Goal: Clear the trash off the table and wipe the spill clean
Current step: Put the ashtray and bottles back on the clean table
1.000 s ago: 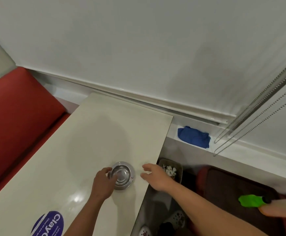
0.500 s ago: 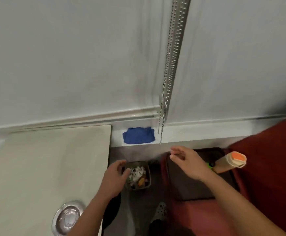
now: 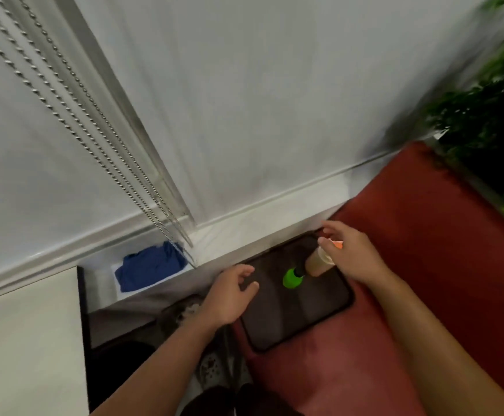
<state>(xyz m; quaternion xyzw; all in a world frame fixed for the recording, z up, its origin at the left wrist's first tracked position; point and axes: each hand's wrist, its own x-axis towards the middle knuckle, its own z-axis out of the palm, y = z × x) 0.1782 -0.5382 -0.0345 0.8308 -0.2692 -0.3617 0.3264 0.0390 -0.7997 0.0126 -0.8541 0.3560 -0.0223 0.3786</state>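
A spray bottle (image 3: 316, 263) with a green nozzle (image 3: 292, 278) and an orange base lies on a dark tray (image 3: 313, 313) on the red seat. My right hand (image 3: 349, 253) hovers just over the bottle's orange end, fingers spread, holding nothing. My left hand (image 3: 229, 292) hangs open at the tray's left edge, empty. A blue cloth (image 3: 150, 268) lies crumpled on the white sill by the wall. The trash bin (image 3: 181, 318) on the floor is mostly hidden behind my left arm. The cream table (image 3: 25, 349) fills the lower left.
Bead chains of a blind (image 3: 94, 139) hang down to the sill near the cloth. The red bench (image 3: 425, 265) runs along the right, with green plant leaves (image 3: 494, 121) above its far end. Shoes show on the floor beside the table's dark edge.
My view has swung right, away from the table and the metal dish. My right hand moved onto the bottle's end. My left hand left the bin and came over the tray's edge.
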